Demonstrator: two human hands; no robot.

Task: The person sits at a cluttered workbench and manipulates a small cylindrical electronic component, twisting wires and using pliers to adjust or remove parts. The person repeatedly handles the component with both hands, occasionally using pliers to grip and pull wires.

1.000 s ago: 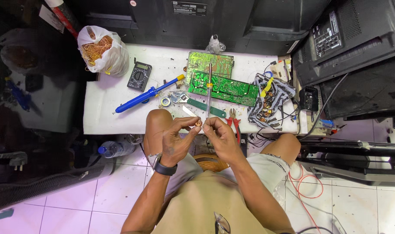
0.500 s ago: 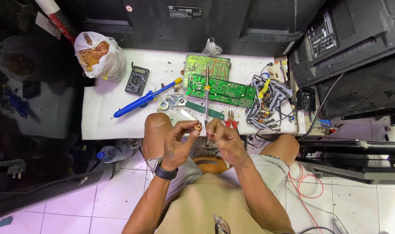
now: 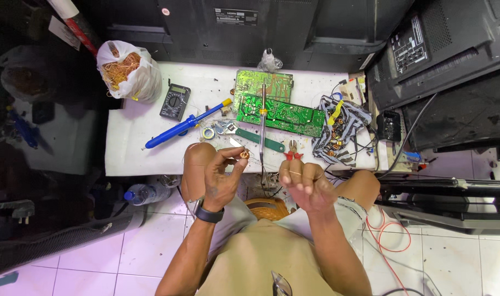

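Head-camera view: left hand (image 3: 221, 178) pinches a small copper coil (image 3: 243, 155) between thumb and fingertips above the knee; right hand (image 3: 304, 183), fingers curled shut on a thin wire (image 3: 295, 172), is raised beside it, near the white table (image 3: 129, 159).

Both forearms reach forward from the body, elbows bent, hands raised apart from each other; the left hand (image 3: 221, 178), a dark band at its wrist, has thumb and forefinger pinched together, other fingers curled; the right hand (image 3: 304, 183) is loosely curled, fingertips apparently pinched too, though blurred.
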